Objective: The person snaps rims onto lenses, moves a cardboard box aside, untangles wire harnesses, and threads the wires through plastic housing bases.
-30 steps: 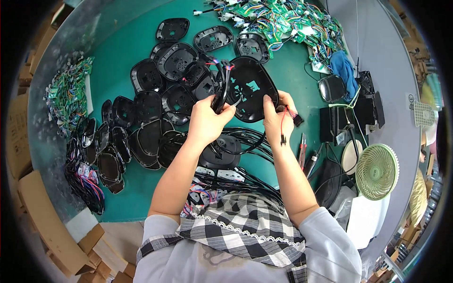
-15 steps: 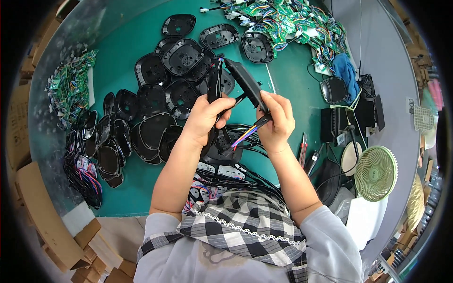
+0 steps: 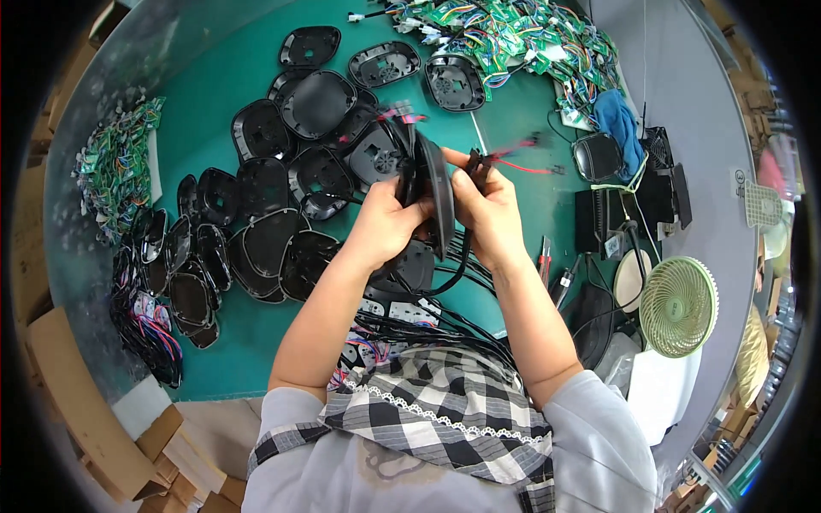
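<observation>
In front of me a black plastic housing [image 3: 442,201] is held up on edge. My left hand [image 3: 389,224] grips it from its left side, with black cables hanging beside the fingers. My right hand [image 3: 487,214] is closed around a black cable [image 3: 460,269] whose red-wired end sticks out above the thumb; it also seems to touch the housing's right side. More loose wire ends with connectors [image 3: 402,113] rise above the housing, blurred by motion. The fingertips behind the housing are hidden.
Several black plastic shells [image 3: 318,104] lie on the green table [image 3: 513,128] at left and back. Wired circuit boards are heaped at back right [image 3: 530,43] and far left [image 3: 115,162]. To the right are a red cutter [image 3: 545,261], a blue cloth [image 3: 620,128] and a green fan [image 3: 680,308].
The housing has turned from tilted to nearly upright and sits slightly lower. My right hand has moved a little left, and the cable's wire ends now point up and right instead of down.
</observation>
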### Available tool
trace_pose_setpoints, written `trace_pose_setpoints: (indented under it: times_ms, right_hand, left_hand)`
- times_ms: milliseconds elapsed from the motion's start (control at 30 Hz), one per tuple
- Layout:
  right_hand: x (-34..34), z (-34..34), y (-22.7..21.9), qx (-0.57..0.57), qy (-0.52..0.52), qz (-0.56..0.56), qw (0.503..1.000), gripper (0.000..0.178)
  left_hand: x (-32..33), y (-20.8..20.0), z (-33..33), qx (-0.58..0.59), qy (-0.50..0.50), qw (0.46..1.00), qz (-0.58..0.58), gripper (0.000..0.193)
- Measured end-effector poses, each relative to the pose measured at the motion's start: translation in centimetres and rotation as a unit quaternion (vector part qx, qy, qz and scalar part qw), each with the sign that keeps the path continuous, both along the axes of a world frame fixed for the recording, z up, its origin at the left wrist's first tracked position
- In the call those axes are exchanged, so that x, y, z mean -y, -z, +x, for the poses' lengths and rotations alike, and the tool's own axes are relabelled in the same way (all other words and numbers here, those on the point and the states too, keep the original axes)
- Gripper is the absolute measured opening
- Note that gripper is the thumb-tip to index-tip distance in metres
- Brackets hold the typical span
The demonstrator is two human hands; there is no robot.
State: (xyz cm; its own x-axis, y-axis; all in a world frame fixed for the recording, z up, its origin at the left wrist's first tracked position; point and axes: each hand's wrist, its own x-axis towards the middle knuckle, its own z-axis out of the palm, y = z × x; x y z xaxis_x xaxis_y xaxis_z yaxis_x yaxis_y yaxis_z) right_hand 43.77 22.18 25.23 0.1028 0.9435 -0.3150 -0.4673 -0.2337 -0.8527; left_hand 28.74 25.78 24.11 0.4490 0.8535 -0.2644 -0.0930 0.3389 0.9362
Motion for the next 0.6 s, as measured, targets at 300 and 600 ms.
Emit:
trace_pose_setpoints:
  times_ms: [300,600]
  right_hand:
    - [0.7,7.8,2.7,-0.225,-0.105,-0.053,0.967,0.032]
    - [5.7,12.3,0.9,-0.161,-0.183,-0.045,0.969,0.020]
  left_hand:
    - [-3.8,-3.2,-5.4,0.006,-0.177,0.980,0.089,0.031]
    - [-6.3,-5.3,-11.6,0.070,-0.246,0.963,0.080,0.015]
